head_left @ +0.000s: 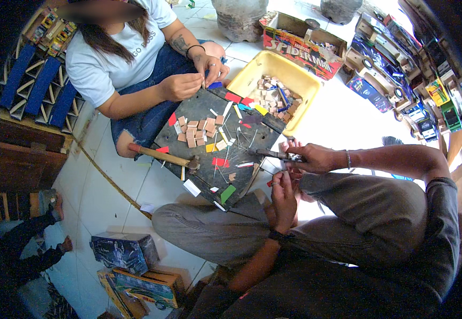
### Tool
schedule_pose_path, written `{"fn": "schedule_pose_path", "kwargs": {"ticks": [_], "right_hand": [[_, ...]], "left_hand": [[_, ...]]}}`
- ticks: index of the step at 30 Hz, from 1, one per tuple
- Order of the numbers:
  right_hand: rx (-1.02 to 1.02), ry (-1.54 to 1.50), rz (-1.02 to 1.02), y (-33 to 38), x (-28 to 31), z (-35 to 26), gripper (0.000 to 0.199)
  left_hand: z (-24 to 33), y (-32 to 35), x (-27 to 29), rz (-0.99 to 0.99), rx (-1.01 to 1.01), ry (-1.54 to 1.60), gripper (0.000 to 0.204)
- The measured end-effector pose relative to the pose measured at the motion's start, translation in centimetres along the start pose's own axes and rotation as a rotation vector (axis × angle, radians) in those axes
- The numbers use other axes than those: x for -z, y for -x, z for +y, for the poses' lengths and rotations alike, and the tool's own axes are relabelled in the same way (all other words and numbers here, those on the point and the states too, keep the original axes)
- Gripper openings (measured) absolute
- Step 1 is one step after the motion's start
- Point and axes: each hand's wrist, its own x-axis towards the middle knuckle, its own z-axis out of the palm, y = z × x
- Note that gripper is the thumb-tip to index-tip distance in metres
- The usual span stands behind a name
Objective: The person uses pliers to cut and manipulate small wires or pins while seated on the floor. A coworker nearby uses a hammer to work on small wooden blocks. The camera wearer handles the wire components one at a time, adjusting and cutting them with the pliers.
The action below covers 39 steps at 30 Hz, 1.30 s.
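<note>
My right hand (316,158) grips a pair of pliers (280,155), whose jaws point left over the edge of a dark work board (188,109). Just below it, my left hand (283,192) is pinched near a thin wire (267,170); a small red bit shows beside the fingers, and I cannot make out exactly what they hold. On the board lie small wooden blocks (196,132), loose thin wires (221,173) and red, white, yellow and green scraps. A hammer (161,154) with a wooden handle rests across the board's left edge.
Across the board sits another person, whose hands (191,84) pinch something small. A yellow tub (311,87) holds wooden blocks, with a red printed carton (300,50) behind it. Toy trucks (380,64) stand at right; boxed items (124,251) lie at lower left.
</note>
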Motion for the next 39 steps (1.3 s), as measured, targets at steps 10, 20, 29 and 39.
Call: {"fn": "schedule_pose_path", "kwargs": {"ticks": [10,20,29,39], "right_hand": [[-0.082,-0.012,-0.093,1.5,-0.1,2.2,0.04],[-0.028,0.013,-0.135,1.2,-0.4,2.0,0.035],[0.116,0.082,-0.029,0.6,0.2,1.9,0.034],[0.084,0.391,0.246,1.8,3.1,7.3,0.035]], "left_hand": [[0.8,0.3,0.2,-0.033,-0.021,0.008,0.018],[0.3,0.1,0.2,-0.016,-0.035,0.109,0.019],[1.2,-0.3,0.1,-0.028,-0.107,0.033,0.018],[2.2,-0.4,-0.1,-0.088,-0.168,-0.171,0.02]]}}
